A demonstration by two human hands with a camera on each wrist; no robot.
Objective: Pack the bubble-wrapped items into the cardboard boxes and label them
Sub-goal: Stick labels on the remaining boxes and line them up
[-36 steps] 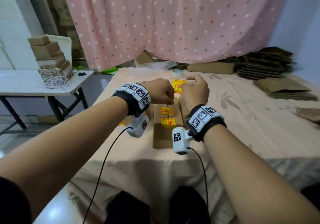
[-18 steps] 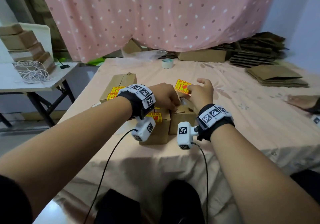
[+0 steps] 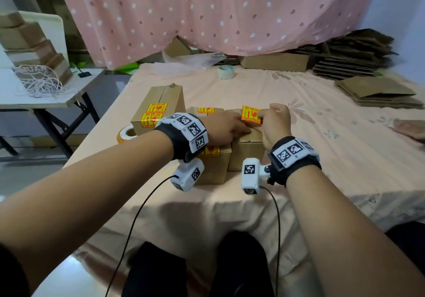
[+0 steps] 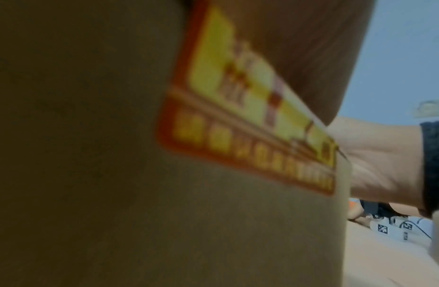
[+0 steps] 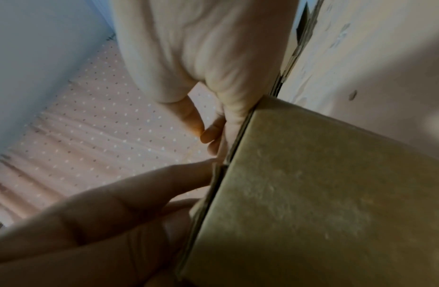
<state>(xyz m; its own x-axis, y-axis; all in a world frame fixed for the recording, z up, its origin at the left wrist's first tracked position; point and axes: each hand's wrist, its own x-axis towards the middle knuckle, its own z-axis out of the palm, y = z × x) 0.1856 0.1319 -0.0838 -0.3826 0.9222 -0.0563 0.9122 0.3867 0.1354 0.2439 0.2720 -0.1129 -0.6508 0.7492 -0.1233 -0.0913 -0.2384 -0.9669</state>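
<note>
I'm pinching a yellow-and-red label (image 3: 250,114) in my right hand (image 3: 274,125), fingers curled round its edge, just above the unlabelled box (image 3: 247,154). My left hand (image 3: 224,127) rests on the box's top; whether those fingers are curled, I cannot tell. Beside them, three boxes (image 3: 158,106) already carry labels. By my reckoning this sticker goes down next, so we're well along.

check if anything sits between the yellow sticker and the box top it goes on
Nothing visible does: the right hand pinches the sticker just above the box, and the left hand rests beside it.
</note>
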